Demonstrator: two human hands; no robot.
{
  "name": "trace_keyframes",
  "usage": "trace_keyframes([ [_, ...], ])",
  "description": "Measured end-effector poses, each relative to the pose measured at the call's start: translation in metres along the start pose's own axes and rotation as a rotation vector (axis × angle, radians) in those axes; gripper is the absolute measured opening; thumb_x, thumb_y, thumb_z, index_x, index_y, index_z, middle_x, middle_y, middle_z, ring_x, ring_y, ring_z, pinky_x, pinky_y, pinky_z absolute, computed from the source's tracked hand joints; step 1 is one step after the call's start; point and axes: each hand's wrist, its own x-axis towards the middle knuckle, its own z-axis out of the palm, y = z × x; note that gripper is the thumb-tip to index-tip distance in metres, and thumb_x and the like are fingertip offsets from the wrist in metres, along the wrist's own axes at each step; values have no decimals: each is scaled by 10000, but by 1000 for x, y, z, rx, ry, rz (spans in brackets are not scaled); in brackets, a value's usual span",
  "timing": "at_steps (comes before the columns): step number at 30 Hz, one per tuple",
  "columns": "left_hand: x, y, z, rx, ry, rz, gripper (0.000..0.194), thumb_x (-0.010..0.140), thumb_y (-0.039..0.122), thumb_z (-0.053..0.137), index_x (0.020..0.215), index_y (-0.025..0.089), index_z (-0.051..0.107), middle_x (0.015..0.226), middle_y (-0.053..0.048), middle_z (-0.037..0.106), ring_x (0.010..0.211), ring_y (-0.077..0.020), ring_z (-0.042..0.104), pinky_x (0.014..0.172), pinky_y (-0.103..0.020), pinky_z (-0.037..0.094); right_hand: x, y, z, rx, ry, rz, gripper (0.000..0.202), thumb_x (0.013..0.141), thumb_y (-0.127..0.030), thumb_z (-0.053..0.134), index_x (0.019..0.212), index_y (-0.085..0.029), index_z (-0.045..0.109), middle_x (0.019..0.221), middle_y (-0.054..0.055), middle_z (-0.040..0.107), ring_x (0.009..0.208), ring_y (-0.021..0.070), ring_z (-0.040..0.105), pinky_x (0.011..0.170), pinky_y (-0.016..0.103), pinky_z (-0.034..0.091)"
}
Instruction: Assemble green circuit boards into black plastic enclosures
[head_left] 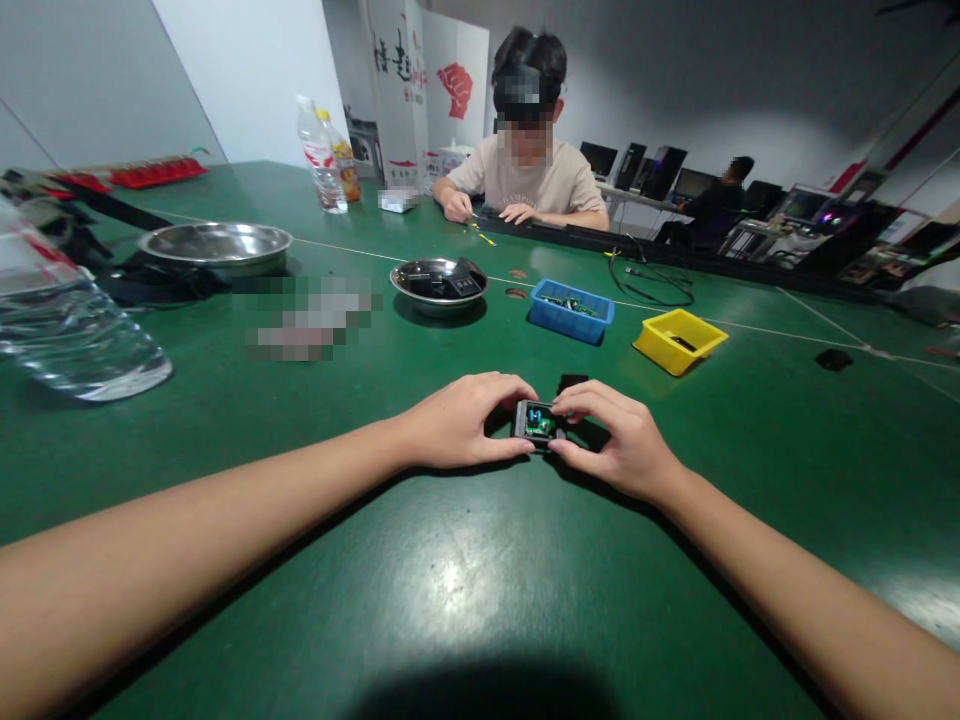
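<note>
Bare forearms [240,500] stretch over a green table [465,590]. Left hand [459,422] and right hand [622,440] grip a dark case [520,420] between them, apparently resting on the table, green circuit board [538,424] inside.

2 hands [461,425] [626,440], fingers [510,388] curved, forearms [247,505] [795,570] angled inward

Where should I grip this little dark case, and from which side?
Probably by the case's outer walls near its two ends: left hand from the left, right hand from the right, thumbs on the near edge, fingers on the far one. It lies open side up with the board exposed, so side grips should keep fingertips off that.
</note>
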Motion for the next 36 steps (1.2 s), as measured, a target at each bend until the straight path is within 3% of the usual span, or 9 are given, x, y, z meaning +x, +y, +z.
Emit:
trace_keyframes([
  [14,0,1,0,36,10,7,363,843,416,683,1092,156,634,951,-59,685,838,-187,636,750,-289,472,1,-2,-1,59,-1,63,229,826,-232,706,1046,-207,649,1004,86,683,871,185,651,716,303,574],
  [20,0,2,0,34,15,-4,346,847,405,677,1083,154,642,947,-61,691,838,-187,642,749,-286,473,1,-1,-2,137,-77,206,374,792,-276,748,1144,-206,643,1104,95,680,934,204,656,752,322,576],
  [25,0,2,0,30,24,-20,365,838,413,683,1099,162,635,965,-62,698,854,-190,649,754,-288,480,-1,1,-1,199,-93,352,399,782,-290,752,1160,-203,656,1023,64,714,844,189,664,770,338,556],
  [36,1,-1,1,39,9,-56,355,830,456,681,1017,158,636,923,-61,681,819,-191,631,733,-295,465,-1,0,-1,313,-99,457,424,771,-308,766,1171,-196,683,925,41,691,774,168,617,697,302,513],
])
